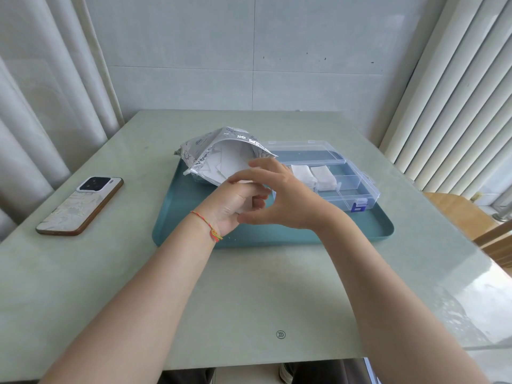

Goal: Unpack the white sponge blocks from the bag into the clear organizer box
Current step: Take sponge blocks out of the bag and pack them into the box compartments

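A silvery printed bag lies open on the teal tray, with several white sponge blocks showing in its mouth. To its right stands the clear organizer box, lid open, with two white sponge blocks in a middle compartment. Just in front of the bag's mouth, my left hand grips a white sponge block, mostly hidden by its curled fingers. My right hand hovers over the left hand, fingers spread and bent, with nothing seen in it.
A phone lies face down on the pale green table left of the tray. Curtains hang on both sides, and a wooden chair stands at the right edge.
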The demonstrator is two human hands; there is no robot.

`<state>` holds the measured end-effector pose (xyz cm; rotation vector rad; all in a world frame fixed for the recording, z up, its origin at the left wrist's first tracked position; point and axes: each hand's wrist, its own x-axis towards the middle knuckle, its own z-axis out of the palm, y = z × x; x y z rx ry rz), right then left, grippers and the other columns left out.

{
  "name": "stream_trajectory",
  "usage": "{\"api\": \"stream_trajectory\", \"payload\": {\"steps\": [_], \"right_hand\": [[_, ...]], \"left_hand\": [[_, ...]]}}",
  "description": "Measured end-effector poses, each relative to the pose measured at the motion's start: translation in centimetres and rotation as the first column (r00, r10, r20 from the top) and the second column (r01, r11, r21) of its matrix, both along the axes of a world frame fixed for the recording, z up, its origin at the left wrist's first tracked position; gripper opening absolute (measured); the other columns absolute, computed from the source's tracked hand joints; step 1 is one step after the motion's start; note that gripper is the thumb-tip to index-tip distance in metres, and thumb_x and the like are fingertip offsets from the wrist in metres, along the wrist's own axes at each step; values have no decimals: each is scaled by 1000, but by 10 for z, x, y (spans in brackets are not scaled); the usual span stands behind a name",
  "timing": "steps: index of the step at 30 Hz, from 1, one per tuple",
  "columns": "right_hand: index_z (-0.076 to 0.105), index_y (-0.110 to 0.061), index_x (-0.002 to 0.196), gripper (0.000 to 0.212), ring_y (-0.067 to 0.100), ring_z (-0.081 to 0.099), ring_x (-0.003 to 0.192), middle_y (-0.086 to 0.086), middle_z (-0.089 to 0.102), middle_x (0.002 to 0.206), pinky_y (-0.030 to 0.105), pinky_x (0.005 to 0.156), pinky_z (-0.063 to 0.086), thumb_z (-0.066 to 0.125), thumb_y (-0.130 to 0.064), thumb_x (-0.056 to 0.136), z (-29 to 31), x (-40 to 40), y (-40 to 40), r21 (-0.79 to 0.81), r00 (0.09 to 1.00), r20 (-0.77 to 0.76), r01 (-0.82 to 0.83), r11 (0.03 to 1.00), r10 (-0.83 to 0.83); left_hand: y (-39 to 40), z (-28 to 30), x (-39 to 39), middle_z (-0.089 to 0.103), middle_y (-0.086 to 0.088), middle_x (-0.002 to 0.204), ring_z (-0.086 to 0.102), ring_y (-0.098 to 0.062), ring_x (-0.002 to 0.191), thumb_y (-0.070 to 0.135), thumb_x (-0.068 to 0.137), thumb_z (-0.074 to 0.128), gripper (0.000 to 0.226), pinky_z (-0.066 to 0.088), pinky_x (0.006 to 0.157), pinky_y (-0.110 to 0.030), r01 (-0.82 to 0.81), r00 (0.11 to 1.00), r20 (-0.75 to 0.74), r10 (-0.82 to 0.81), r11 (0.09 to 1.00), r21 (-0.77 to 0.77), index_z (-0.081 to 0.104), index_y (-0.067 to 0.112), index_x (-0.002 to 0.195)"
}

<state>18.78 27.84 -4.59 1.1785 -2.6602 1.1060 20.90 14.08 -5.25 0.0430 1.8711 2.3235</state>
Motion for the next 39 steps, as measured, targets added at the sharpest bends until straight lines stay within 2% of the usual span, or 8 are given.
{"api": "stream_trajectory", "payload": {"steps": [4,9,16,23,29,34,37,39], "right_hand": [[52,-44,127,79,17,41,121,-10,43,125,46,105,38,71,-69,55,-3,-4,-2,17,992,-69,107,994,-105],[40,-42,140,94,14,37,121,-11,41,129,47,106,36,84,-57,58,-2,0,-3,63,995,-52,87,994,-83],[54,-27,125,71,15,37,117,-8,43,126,43,103,37,83,-52,64,-7,-5,-5,96,975,-149,181,979,-165],[52,-30,129,74,16,36,115,-7,43,129,42,101,34,83,-50,64,-7,-2,-5,142,968,-208,171,975,-140],[50,-28,133,76,18,37,120,-5,45,130,42,103,32,82,-49,68,-5,-1,-5,114,963,-212,190,975,-163],[43,-32,134,85,13,35,119,-9,42,127,36,104,33,84,-53,63,-2,1,-2,201,990,-90,128,971,-112],[42,-33,136,78,4,39,125,-10,44,133,15,97,38,83,-46,71,11,1,5,15,987,140,82,997,-83],[51,-29,130,51,1,47,121,-8,54,129,15,92,40,72,-41,85,18,-1,8,-170,956,278,142,975,-91]], "left_hand": [[0,0,0,57,8,72,46,-8,64,-12,90,46,34,34,60,-23,4,1000,-26,-4,1000,24,63,17,85],[-2,-2,-4,53,-3,77,45,-13,63,-5,91,46,26,34,57,-23,-9,1000,26,7,998,65,61,16,94],[-2,5,3,68,-3,70,66,-15,62,7,98,40,23,48,59,-25,10,994,101,-30,981,195,61,13,92],[-1,2,0,52,-4,74,50,-15,63,5,95,48,16,43,56,-22,-12,997,81,2,992,127,60,14,88],[-1,-1,1,48,2,65,48,-8,56,4,91,53,21,42,51,-17,-17,995,97,10,997,72,58,19,77],[0,0,3,53,0,68,51,-11,58,2,92,52,18,44,48,-18,-15,997,82,11,999,38,60,15,82],[-5,1,1,58,1,70,53,-11,58,3,89,53,22,43,49,-20,42,995,82,-50,995,94,61,12,107],[-7,1,0,60,1,68,53,-12,58,7,80,58,22,38,47,-20,53,998,28,-56,992,114,63,11,101]]}}
